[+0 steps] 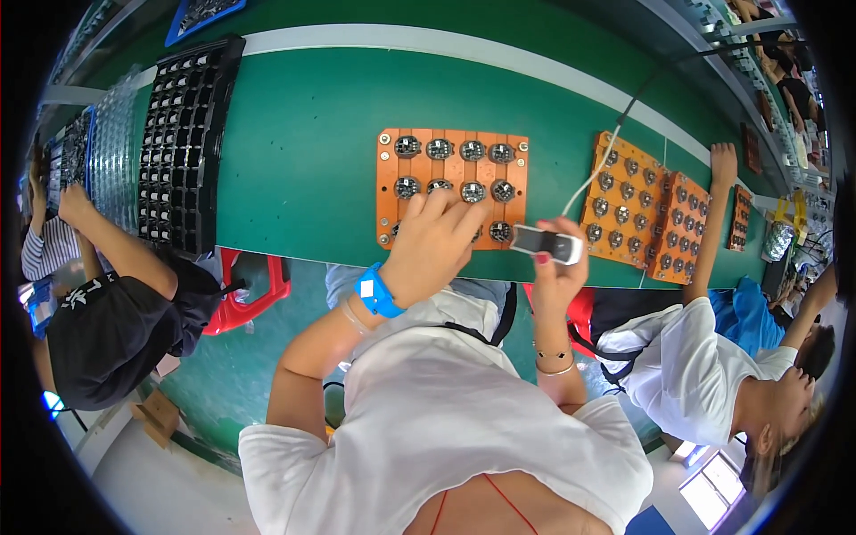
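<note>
- While the left hand (pixel 437 245) lies across the near edge of the orange block (pixel 385 169), its bent fingers reach a round part (pixel 438 185) of the middle row; whether they grip it, I cannot tell.
- The right fingers are closed around a white-and-grey device (pixel 551 242), which the right hand (pixel 560 272) holds at the block's near right corner; a cable (pixel 584 185) rises from there.
- The block lies along the near edge of the green surface (pixel 303 160). All its visible seats carry parts, so filling looks done; the left hand hides some of the near row.
- The handling seems under way; which parts are finished, I cannot tell.
- Beyond the block's right edge lie two other filled orange blocks (pixel 613 197); beyond its left edge, a black tray (pixel 212 160).
</note>
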`<state>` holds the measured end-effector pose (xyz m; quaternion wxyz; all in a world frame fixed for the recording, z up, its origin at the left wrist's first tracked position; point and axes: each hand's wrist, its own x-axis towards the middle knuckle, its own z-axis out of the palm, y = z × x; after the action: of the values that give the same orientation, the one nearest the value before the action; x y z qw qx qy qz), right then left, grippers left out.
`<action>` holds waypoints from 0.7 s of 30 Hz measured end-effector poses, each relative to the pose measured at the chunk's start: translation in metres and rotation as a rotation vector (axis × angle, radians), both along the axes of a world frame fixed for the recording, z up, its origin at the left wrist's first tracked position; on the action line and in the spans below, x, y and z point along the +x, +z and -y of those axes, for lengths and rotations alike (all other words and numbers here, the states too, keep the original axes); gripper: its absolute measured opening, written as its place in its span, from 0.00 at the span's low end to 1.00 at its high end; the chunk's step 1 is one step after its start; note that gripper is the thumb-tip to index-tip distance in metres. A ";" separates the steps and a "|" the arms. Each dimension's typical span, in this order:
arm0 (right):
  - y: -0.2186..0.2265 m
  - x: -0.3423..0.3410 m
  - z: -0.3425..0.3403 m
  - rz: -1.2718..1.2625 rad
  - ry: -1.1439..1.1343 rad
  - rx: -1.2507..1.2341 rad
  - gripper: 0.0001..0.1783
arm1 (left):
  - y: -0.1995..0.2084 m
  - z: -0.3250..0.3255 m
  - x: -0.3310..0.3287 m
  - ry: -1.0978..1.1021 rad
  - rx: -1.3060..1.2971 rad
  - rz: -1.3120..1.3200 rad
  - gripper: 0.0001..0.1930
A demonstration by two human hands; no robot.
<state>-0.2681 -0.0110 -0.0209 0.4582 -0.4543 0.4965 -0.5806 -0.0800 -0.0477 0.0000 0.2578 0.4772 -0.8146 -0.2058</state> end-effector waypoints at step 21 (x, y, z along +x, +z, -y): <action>-0.005 -0.022 0.007 -0.390 0.141 -0.126 0.25 | 0.003 0.002 -0.035 -0.054 0.017 -0.135 0.23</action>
<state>-0.2901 -0.0181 -0.0257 0.3637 -0.6192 0.5057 -0.4781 -0.1146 -0.0499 0.0035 0.3025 0.4422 -0.8061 -0.2513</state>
